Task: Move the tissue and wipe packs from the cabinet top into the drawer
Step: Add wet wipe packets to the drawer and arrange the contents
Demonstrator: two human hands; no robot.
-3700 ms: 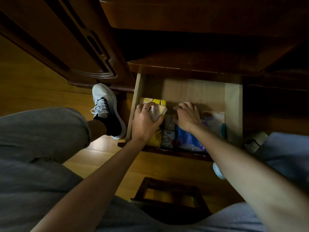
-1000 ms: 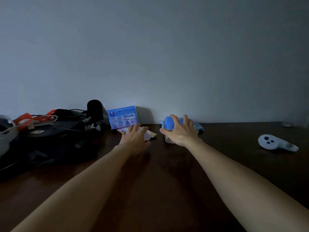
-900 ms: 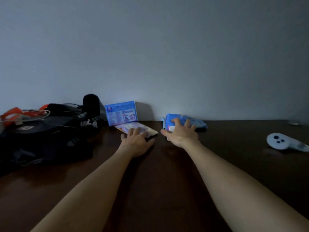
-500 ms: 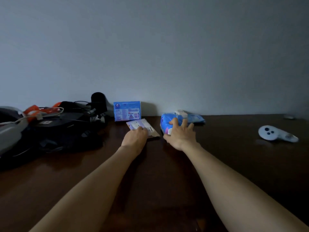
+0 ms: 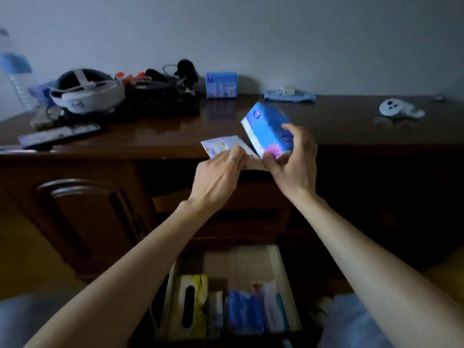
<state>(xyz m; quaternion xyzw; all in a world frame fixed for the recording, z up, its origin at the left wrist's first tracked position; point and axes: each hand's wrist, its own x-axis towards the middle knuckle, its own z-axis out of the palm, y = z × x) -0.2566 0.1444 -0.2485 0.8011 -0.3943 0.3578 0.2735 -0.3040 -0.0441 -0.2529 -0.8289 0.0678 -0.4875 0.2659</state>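
Dim room, grey wall behind a dark wood cabinet (image 5: pixel 351 126) w/ a glossy top; only 1 view, the head cam.

Landmark: cabinet top's front edge. Right hand (image 5: pixel 292 159) is just above that edge, fingers and thumb curled round a blue tissue pack (image 5: pixel 267 133) w/ a pink flower print, pack tilted and lifted off the wood. Left hand (image 5: pixel 218 177) is beside it at the same edge, fingers clamped on a flat pale wipe pack (image 5: pixel 223 146), which sticks out toward the wall; can't tell if the pack touches the top. A ring shows on 1 left finger.

Back from the edge, by the wall: a small blue box (image 5: pixel 221 85) standing upright, a flat blue packet (image 5: pixel 290 96) w/ a small white item on it. Far right of the top: a white controller (image 5: pixel 399 110). Left side: a white headset (image 5: pixel 85 92), black gear w/ cables (image 5: pixel 160 94), a clear bottle (image 5: pixel 15 71).

Below the edge, the drawer (image 5: pixel 283 285) is pulled out. Inside: a yellow tissue box (image 5: pixel 189 302) at its left, blue packs (image 5: pixel 244 311) next to it, a pale pack (image 5: pixel 272 307) at the right.
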